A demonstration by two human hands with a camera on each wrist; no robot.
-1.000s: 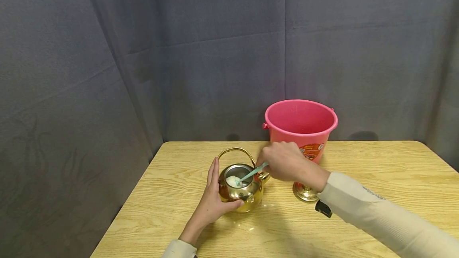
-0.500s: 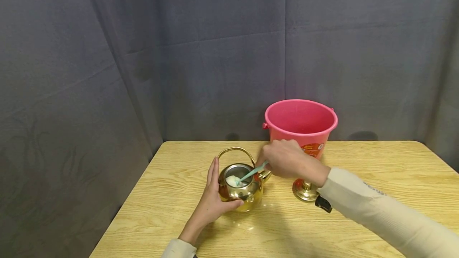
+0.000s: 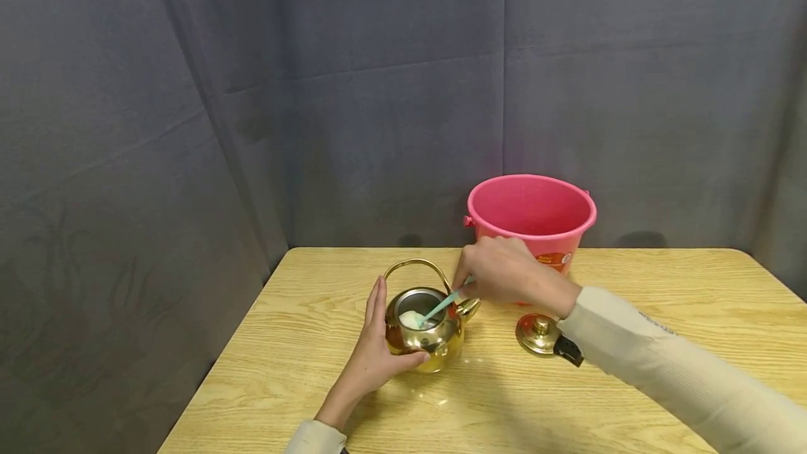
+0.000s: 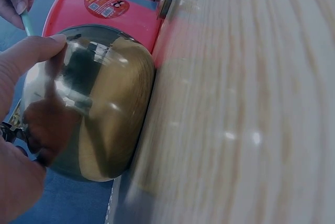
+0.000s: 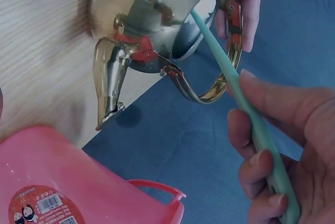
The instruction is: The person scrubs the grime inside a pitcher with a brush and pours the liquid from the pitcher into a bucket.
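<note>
A gold metal kettle (image 3: 435, 352) with an arched handle (image 3: 411, 262) stands lidless on the table. My left hand (image 3: 372, 356) grips its round body, thumb at the front and fingers along the left side. In the left wrist view the thumb (image 4: 39, 48) lies on the shiny kettle wall. My right hand (image 3: 504, 272) holds the green handle of a cleaning brush (image 5: 256, 119), the fingers wrapped round it in the right wrist view. The white brush head (image 3: 412, 319) sits inside the kettle opening, slanting down from the right. The kettle's spout (image 3: 467, 308) points right, below the right hand.
Behind the right hand a pink bucket (image 3: 531, 237) with a red label stands at the back of the table. The gold kettle lid (image 3: 539, 343) lies knob up to the right of the kettle, near the right wrist. A grey curtain (image 3: 378, 125) hangs behind the table (image 3: 662, 300).
My right hand has risen slightly with the brush, uncovering more of the kettle lid. The left hand and kettle hold nearly the same place.
</note>
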